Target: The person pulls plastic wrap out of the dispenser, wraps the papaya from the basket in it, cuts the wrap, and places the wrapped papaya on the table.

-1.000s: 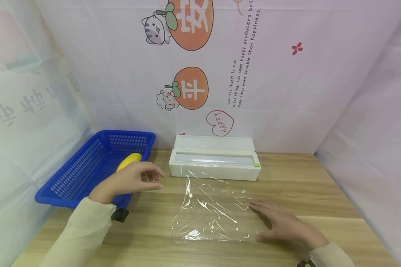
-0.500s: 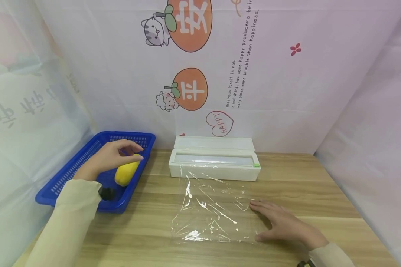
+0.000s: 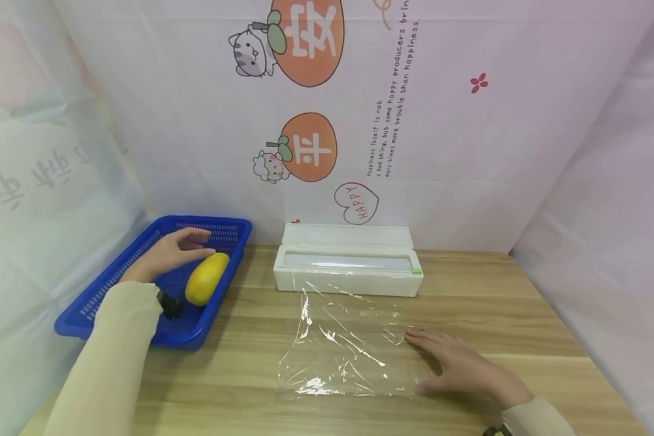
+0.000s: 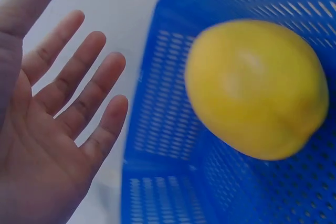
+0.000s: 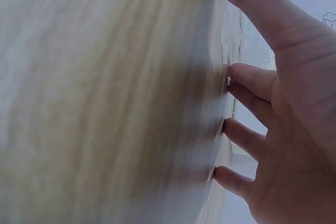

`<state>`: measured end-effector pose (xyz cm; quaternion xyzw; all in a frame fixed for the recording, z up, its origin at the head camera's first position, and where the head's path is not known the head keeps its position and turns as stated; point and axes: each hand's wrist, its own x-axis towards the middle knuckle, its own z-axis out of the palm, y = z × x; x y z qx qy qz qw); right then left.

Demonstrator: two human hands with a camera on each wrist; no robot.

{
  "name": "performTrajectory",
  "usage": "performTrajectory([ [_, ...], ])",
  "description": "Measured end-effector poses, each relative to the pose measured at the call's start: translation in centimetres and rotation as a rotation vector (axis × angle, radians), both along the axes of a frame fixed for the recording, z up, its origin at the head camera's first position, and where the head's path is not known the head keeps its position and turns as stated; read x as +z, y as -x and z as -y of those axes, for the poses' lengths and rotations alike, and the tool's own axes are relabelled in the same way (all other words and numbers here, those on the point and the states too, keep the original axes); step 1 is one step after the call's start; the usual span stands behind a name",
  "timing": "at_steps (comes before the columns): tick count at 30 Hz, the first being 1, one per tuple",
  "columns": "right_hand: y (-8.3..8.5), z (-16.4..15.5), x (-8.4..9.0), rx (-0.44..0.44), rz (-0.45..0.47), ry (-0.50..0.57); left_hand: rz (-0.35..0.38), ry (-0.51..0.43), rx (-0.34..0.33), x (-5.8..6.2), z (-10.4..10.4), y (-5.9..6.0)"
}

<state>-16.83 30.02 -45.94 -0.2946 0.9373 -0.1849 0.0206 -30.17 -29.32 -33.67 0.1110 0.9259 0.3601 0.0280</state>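
A yellow mango [image 3: 206, 278] [image 4: 257, 87] lies in the blue slotted basket [image 3: 114, 284] [image 4: 168, 145] at the left. My left hand [image 3: 171, 251] [image 4: 58, 129] hovers over the basket just beside the mango, fingers spread and straight, holding nothing. A sheet of clear cling film [image 3: 349, 345] is spread on the wooden table [image 3: 523, 315] in front of the white film dispenser box [image 3: 349, 266]. My right hand [image 3: 458, 366] [image 5: 273, 103] lies flat on the table, its fingers pressing the film's right edge.
The dispenser box stands open at the table's back, its lid raised toward the printed backdrop [image 3: 360, 121]. White sheeting closes off both sides. The table's right edge runs near the right curtain.
My left hand has travelled from the table in front of the basket back over the basket, and now sits beside the mango. The right hand has stayed on the film.
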Motion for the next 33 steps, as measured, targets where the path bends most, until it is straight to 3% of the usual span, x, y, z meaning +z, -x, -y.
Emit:
performTrajectory([
  [8,-0.1,0.1,-0.1,0.001,0.009,0.003,0.139,-0.020,0.004,-3.2,1.4,0.9],
  [13,-0.1,0.2,-0.3,0.010,0.011,0.002,0.229,-0.028,0.009,-4.4,1.7,0.8],
  [24,-0.1,0.2,-0.2,-0.009,0.009,0.005,0.401,-0.008,0.044,-4.8,1.6,0.7],
  [33,0.0,-0.1,-0.2,-0.017,0.015,0.006,0.380,0.035,0.034,-4.3,0.9,0.4],
])
